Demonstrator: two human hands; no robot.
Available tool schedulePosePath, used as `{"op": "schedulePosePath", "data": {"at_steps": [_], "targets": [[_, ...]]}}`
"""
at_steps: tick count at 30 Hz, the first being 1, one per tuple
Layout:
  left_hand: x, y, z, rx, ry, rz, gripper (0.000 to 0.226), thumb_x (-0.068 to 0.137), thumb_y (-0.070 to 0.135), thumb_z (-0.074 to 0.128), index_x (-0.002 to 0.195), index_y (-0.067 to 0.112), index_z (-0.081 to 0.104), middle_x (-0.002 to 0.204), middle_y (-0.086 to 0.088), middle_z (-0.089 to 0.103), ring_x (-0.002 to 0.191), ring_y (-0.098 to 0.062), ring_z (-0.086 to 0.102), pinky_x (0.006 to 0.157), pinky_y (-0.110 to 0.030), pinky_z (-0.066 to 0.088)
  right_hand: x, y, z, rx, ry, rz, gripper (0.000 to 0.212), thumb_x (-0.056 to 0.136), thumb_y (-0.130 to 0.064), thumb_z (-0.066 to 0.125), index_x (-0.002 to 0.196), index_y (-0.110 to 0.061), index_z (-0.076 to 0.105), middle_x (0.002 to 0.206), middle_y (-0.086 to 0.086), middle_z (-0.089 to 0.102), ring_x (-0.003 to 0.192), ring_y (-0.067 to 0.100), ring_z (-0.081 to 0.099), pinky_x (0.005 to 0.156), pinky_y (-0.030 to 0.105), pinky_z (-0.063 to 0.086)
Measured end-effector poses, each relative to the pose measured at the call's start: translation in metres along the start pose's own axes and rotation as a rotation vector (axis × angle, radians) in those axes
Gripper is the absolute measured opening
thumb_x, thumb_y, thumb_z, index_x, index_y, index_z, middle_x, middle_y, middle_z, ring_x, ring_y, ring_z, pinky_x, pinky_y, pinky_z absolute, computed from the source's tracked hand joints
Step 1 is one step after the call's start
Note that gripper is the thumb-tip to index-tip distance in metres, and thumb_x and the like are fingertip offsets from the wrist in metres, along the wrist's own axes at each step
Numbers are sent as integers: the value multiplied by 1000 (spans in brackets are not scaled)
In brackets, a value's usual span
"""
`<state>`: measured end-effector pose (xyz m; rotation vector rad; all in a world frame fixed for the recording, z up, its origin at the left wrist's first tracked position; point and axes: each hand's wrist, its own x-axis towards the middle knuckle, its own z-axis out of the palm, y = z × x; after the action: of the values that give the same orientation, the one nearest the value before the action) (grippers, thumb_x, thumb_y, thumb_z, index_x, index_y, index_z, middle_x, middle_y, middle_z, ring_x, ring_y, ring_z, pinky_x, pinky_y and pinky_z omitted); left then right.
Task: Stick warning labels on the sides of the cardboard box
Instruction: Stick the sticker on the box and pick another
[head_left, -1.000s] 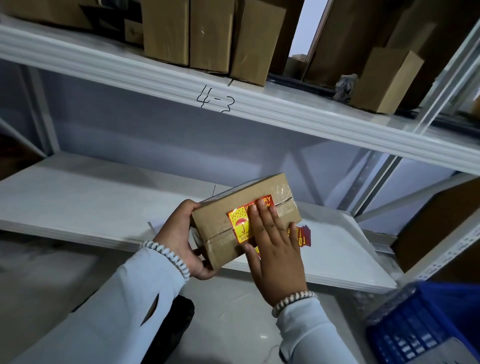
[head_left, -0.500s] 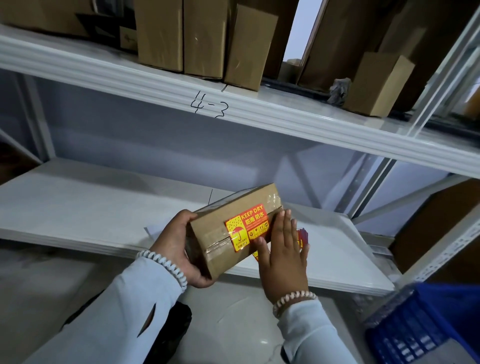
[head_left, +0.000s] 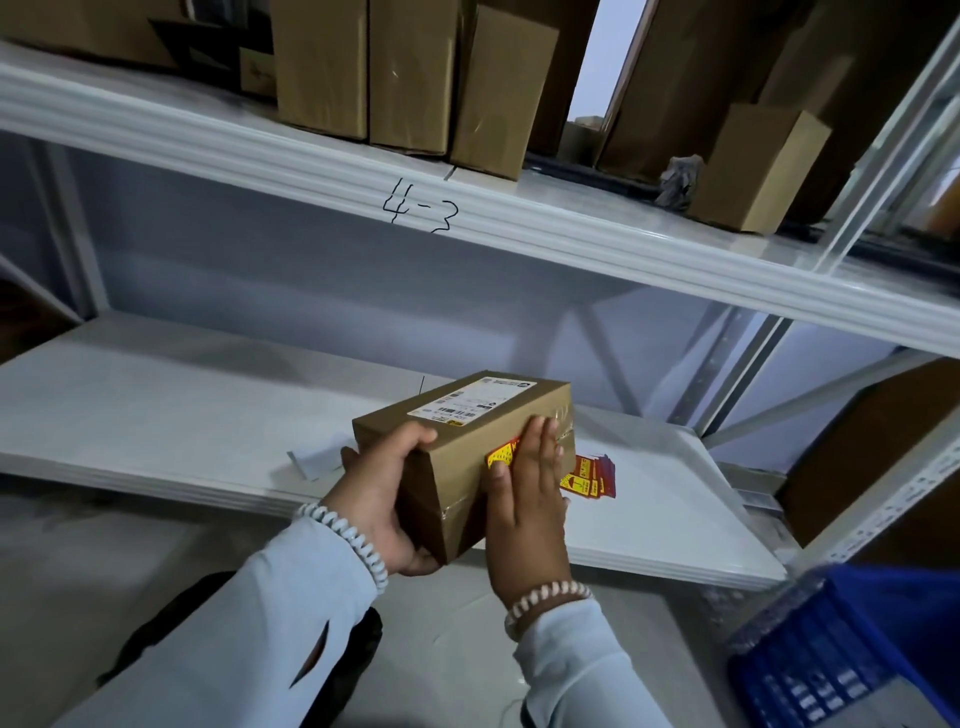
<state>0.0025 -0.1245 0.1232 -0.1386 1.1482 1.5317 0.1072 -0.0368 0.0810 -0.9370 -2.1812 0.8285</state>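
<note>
Box: small brown taped cardboard box (head_left: 457, 457) held in the air above the front edge of the white lower shelf board (head_left: 156, 415), white shipping label up, long side toward me. Red-and-yellow warning sticker (head_left: 501, 457) sits on that side, mostly covered.

My right hand (head_left: 527, 499) lies flat on the sticker, fingers (head_left: 540, 441) straight and close together, gripping nothing. My left hand (head_left: 384, 499) clasps the box's near end, at 9 o'clock from the sticker, thumb on top, fingers hidden underneath.

Judgement: I am pressing it down. Do it well: rub from centre out to the edges, brace with the left hand, check the corners.

Loose stack of red warning stickers (head_left: 592, 475) lies on the shelf at 3 o'clock, just beside the box.
</note>
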Motion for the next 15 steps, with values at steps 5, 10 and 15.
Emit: {"op": "schedulePosePath", "data": {"at_steps": [5,10,15], "targets": [[4,3,-6,-23,19,-11,51,67,45,67,111,19,60,112,-17,64,101,-37,58,86,-46,44,10,14,-13,-123,-69,110,62,97,-51,17,151,-30,-5,160,-14,-12,143,5,-18,117,54,-2],[17,16,-16,-76,46,51,33,74,50,59,85,19,60,92,-14,64,88,-31,59,84,-41,43,20,48,-12,-447,-182,192,81,83,-66,-5,152,-27,8,162,-1,-5,148,25,-9,118,55,4],[46,25,-33,44,164,90,42,66,52,67,94,21,62,100,-14,65,96,-34,61,92,-47,46,22,51,-23,-153,-265,241,67,95,-58,22,149,-19,24,159,3,21,146,21,16,119,39,13]]}}
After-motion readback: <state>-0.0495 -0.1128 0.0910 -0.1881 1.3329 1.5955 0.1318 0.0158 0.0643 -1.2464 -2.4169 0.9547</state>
